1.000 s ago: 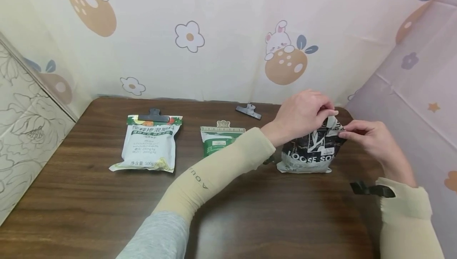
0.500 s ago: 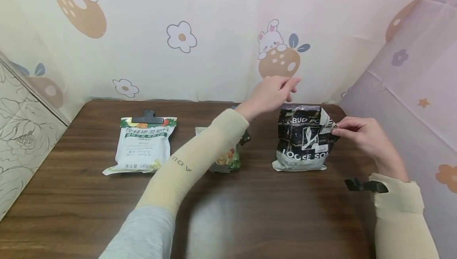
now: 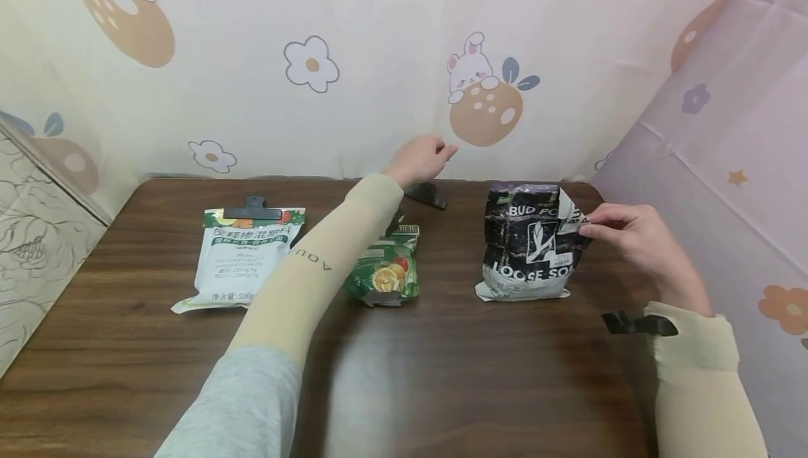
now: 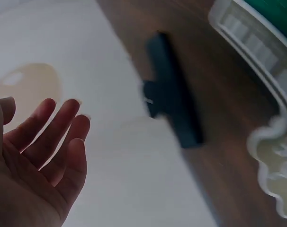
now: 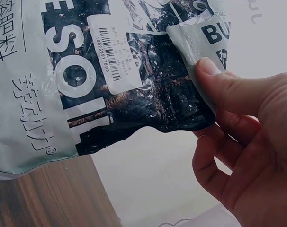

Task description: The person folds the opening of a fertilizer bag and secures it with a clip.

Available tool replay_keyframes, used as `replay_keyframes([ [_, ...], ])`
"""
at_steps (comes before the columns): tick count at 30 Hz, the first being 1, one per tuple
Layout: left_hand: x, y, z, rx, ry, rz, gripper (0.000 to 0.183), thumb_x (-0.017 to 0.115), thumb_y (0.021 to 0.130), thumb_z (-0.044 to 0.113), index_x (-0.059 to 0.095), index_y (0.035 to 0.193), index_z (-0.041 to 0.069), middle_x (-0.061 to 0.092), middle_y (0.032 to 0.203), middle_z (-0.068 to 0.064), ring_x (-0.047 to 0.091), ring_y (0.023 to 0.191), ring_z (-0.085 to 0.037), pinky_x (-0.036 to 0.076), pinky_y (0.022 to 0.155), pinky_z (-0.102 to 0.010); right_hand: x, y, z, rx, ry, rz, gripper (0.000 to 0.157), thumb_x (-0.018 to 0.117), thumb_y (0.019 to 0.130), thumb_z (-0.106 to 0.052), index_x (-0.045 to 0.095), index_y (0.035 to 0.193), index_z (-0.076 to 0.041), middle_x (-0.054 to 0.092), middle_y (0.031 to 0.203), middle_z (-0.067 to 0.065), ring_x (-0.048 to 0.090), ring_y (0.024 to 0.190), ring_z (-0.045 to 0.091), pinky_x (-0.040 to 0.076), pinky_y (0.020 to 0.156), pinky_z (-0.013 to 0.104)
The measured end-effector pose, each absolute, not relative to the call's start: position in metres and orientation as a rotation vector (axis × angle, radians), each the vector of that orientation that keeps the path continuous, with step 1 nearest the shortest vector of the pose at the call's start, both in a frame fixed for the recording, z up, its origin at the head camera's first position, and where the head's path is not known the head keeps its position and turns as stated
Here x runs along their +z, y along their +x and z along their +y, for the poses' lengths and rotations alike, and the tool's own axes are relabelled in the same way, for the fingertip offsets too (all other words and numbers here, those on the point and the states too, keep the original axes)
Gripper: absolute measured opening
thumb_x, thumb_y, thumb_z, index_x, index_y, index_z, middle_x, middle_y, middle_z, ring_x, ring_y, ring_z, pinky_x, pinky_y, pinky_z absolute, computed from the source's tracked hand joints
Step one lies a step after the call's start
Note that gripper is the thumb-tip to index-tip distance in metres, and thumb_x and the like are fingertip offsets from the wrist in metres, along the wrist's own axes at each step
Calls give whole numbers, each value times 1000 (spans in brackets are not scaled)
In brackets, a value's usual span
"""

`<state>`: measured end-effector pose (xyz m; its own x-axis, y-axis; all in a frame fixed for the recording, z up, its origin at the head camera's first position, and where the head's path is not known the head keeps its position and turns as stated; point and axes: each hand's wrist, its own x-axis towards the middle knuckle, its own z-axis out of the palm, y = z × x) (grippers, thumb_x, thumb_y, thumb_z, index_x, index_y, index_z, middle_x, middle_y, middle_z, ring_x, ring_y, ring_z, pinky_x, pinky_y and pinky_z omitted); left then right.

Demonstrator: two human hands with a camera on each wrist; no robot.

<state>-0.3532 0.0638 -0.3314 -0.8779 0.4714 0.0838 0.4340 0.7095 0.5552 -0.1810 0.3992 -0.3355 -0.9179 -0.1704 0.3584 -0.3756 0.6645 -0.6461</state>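
A black-and-white bag of loose soil (image 3: 520, 251) stands at the right of the table with its top folded down. My right hand (image 3: 640, 244) pinches the folded upper right corner between thumb and fingers, as the right wrist view shows on the bag's printed flap (image 5: 207, 38). Over the table's back edge is my left hand (image 3: 418, 161), holding nothing. Its fingers are loosely bent in the left wrist view, where a loose black bag clip (image 4: 174, 92) lies a little way off. In the head view that clip (image 3: 429, 196) is partly hidden beneath the hand.
At the left lies a white fertilizer bag (image 3: 243, 258) with a dark clip (image 3: 254, 210) across its top. A green pouch (image 3: 385, 268) with a decorated pale clip (image 4: 276, 156) is partly covered by the left forearm. A patterned curtain (image 3: 379, 93) hangs behind the wooden table (image 3: 473, 374).
My left hand has let go of the soil bag's top and moved left to above the loose clip. The right hand keeps pinching the bag's corner. The head view has shifted slightly right.
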Motion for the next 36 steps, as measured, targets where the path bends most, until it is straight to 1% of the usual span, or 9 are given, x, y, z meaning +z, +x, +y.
replay_keyframes([
  [2, -340, -357, 59, 839, 731, 2859, 44, 39, 107, 42, 65, 96, 8, 57, 82, -5, 53, 75, -20, 42, 70, -32, -335, -181, 398, 1105, 443, -2618, 15, 75, 81, 13, 75, 86, -1, 68, 77, -7, 56, 69, 3, 43, 61, 14],
  [4, -349, -361, 55, 802, 704, 2847, 44, 40, 108, 40, 67, 100, 7, 59, 85, -5, 55, 79, -21, 44, 74, -33, -335, -182, 396, 1119, 448, -2620, 14, 75, 81, 12, 75, 87, -1, 68, 78, -7, 56, 69, 4, 43, 61, 15],
  [8, -363, -366, 52, 715, 675, 2792, 45, 41, 107, 41, 69, 115, 7, 66, 104, -6, 57, 94, -20, 46, 86, -35, -336, -182, 395, 1158, 476, -2610, 14, 74, 81, 14, 75, 88, 2, 68, 79, -6, 57, 70, 4, 43, 61, 14],
  [11, -370, -367, 52, 659, 672, 2760, 41, 48, 105, 39, 68, 121, 7, 67, 114, -6, 58, 101, -20, 46, 90, -35, -338, -184, 396, 1173, 490, -2604, 14, 73, 81, 15, 74, 88, 3, 68, 80, -6, 57, 71, 4, 43, 61, 14],
  [16, -377, -368, 56, 581, 671, 2759, 32, 61, 100, 32, 70, 115, 5, 68, 107, -7, 60, 97, -20, 48, 89, -35, -341, -186, 398, 1219, 502, -2583, 16, 71, 80, 19, 73, 87, 5, 67, 78, -6, 57, 70, 2, 44, 62, 12],
  [22, -379, -367, 58, 479, 655, 2802, 22, 66, 96, 20, 70, 105, 1, 68, 97, -9, 61, 88, -21, 51, 84, -34, -340, -186, 398, 1229, 501, -2574, 17, 70, 78, 22, 72, 85, 6, 67, 77, -5, 56, 69, 1, 44, 62, 12],
  [25, -379, -366, 59, 465, 639, 2818, 18, 68, 93, 17, 70, 101, 1, 68, 94, -8, 61, 85, -21, 51, 81, -33, -340, -186, 397, 1231, 509, -2573, 18, 70, 78, 22, 72, 84, 6, 66, 77, -5, 56, 69, 1, 44, 62, 12],
  [31, -381, -366, 57, 430, 642, 2811, 19, 75, 90, 26, 70, 89, 8, 67, 90, -3, 60, 82, -18, 50, 79, -31, -343, -188, 397, 1178, 509, -2582, 17, 72, 78, 20, 72, 86, 6, 67, 78, -4, 56, 70, 2, 44, 61, 13],
  [36, -382, -366, 53, 517, 603, 2790, 24, 76, 90, 31, 65, 84, 10, 64, 85, -2, 57, 79, -18, 49, 75, -32, -342, -189, 393, 1126, 528, -2584, 17, 73, 80, 17, 73, 87, 2, 67, 82, -6, 56, 73, 4, 43, 63, 14],
])
